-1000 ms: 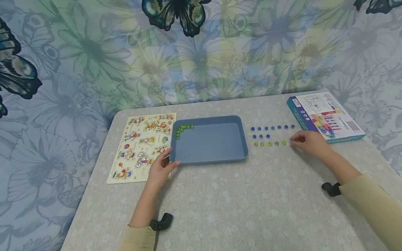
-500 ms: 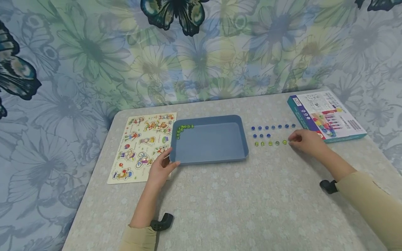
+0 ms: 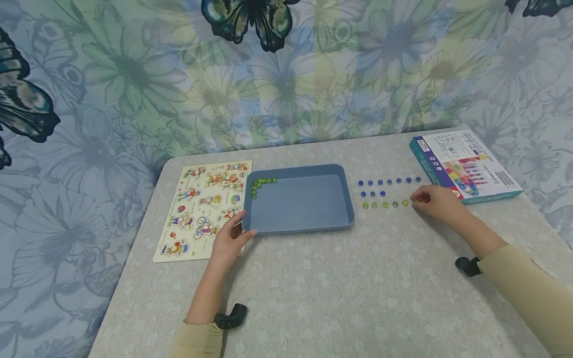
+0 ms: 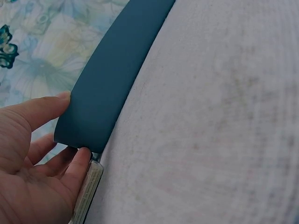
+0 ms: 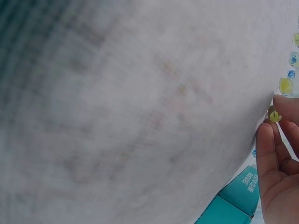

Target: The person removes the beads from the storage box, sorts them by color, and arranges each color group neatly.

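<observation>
My left hand [image 3: 228, 241] grips the near left corner of a blue-grey tray [image 3: 304, 231]; in the left wrist view the thumb lies on its rim and other fingers touch the corner. Small green marbles [image 3: 264, 181] form a bent line in the tray's far left corner. At the right end of a row of yellow-green marbles [image 3: 385, 205] on the table, my right hand [image 3: 440, 203] pinches a yellow-green marble [image 5: 274, 115] between thumb and fingers. Whether that marble touches the table cannot be made out. Beyond this row lie two rows of blue marbles [image 3: 380, 183].
A cream picture board [image 3: 190, 238] with cartoon figures lies left of the tray, partly under my left hand. Behind my right hand is a flat teal-edged box [image 3: 481, 164]. A flower-patterned cloth [image 3: 286, 99] hangs behind the table.
My right hand has shifted slightly left toward the end of the yellow-green row, and a bit of green now shows at its fingertips. The left hand and tray stay in place.
</observation>
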`<state>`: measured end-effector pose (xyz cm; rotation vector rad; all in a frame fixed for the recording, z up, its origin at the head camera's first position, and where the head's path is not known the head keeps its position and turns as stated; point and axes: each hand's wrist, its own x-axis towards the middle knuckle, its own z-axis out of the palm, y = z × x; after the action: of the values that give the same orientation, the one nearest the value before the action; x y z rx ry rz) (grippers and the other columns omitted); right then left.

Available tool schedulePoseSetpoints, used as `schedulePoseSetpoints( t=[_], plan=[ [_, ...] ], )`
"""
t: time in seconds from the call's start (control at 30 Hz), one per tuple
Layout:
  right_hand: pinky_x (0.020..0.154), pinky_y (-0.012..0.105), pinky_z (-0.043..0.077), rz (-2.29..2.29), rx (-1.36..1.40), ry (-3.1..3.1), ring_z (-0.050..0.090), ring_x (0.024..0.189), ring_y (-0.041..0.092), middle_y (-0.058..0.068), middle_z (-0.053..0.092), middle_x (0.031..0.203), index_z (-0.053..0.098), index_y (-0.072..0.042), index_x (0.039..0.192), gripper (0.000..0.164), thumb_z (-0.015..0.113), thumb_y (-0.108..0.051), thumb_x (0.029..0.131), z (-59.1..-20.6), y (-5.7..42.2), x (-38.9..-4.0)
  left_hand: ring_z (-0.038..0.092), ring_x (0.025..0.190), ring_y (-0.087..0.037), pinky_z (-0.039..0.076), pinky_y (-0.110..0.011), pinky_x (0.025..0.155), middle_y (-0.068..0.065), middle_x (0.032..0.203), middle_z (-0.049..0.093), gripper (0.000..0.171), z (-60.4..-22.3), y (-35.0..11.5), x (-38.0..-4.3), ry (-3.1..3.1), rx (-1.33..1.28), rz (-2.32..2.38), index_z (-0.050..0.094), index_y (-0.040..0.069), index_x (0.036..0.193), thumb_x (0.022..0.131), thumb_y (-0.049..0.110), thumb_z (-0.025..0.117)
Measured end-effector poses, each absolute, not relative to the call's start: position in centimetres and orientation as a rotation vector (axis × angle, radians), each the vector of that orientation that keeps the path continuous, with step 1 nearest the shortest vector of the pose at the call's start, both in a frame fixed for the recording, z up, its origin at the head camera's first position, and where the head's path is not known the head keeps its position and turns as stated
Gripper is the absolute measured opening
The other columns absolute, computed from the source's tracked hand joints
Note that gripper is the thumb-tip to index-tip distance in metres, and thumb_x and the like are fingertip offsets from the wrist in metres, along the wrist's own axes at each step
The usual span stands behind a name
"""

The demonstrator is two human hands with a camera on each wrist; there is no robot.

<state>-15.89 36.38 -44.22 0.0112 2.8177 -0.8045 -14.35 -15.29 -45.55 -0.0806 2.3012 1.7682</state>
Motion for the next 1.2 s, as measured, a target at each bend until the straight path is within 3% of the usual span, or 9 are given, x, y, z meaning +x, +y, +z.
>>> schedulePoseSetpoints(
  t=[0.17, 0.47, 0.8, 1.0, 1.2],
  plan=[
    [0.073, 0.036, 0.047, -0.814, 0.006, 2.814, 0.052, 0.083, 0.024, 0.01, 0.062, 0.092, 0.064, -0.003, 0.106, 0.024, 0.065, -0.019, 0.088, -44.2, 36.4, -15.8, 0.031, 0.135, -0.03, 0.039, -0.041, 0.102, -0.014, 0.15, 0.027, 0.066, -44.3, -14.9, -14.0, 2.29, -0.092, 1.769, 0.034, 0.012, 0.145, 0.088, 0.012, 0.066],
    [0.077, 0.041, 0.049, -0.817, -0.04, 2.773, 0.054, 0.09, 0.026, 0.013, 0.062, 0.101, 0.061, -0.003, 0.112, 0.031, 0.066, -0.021, 0.087, -43.5, 36.4, -15.7, 0.031, 0.135, -0.026, 0.04, -0.039, 0.102, -0.008, 0.151, 0.026, 0.066, -46.0, -15.4, -14.4, 2.321, -0.078, 1.758, 0.035, 0.02, 0.145, 0.087, 0.021, 0.068],
    [0.077, 0.04, 0.052, -0.806, -0.187, 2.707, 0.056, 0.096, 0.029, 0.018, 0.061, 0.111, 0.058, 0.001, 0.12, 0.039, 0.066, -0.019, 0.087, -39.7, 36.3, -16.5, 0.03, 0.136, -0.029, 0.039, -0.039, 0.102, -0.012, 0.149, 0.028, 0.065, -44.7, -15.1, -14.2, 2.287, -0.095, 1.772, 0.035, 0.014, 0.145, 0.088, 0.014, 0.067],
    [0.078, 0.038, 0.05, -0.864, -0.262, 2.737, 0.055, 0.096, 0.026, 0.013, 0.062, 0.109, 0.059, -0.002, 0.12, 0.04, 0.061, -0.031, 0.091, -37.6, 33.1, -16.9, 0.029, 0.136, -0.026, 0.039, -0.038, 0.102, -0.01, 0.15, 0.028, 0.066, -45.7, -15.4, -14.5, 2.298, -0.072, 1.776, 0.035, 0.019, 0.145, 0.087, 0.019, 0.068],
    [0.08, 0.038, 0.052, -0.954, -0.335, 2.76, 0.056, 0.096, 0.023, 0.009, 0.063, 0.108, 0.062, -0.006, 0.116, 0.03, 0.061, -0.023, 0.092, -38.3, 28.5, -17.6, 0.03, 0.136, -0.027, 0.039, -0.039, 0.102, -0.01, 0.149, 0.029, 0.065, -46.3, -15.5, -14.6, 2.328, -0.058, 1.766, 0.037, 0.02, 0.144, 0.087, 0.021, 0.068]
  ],
)
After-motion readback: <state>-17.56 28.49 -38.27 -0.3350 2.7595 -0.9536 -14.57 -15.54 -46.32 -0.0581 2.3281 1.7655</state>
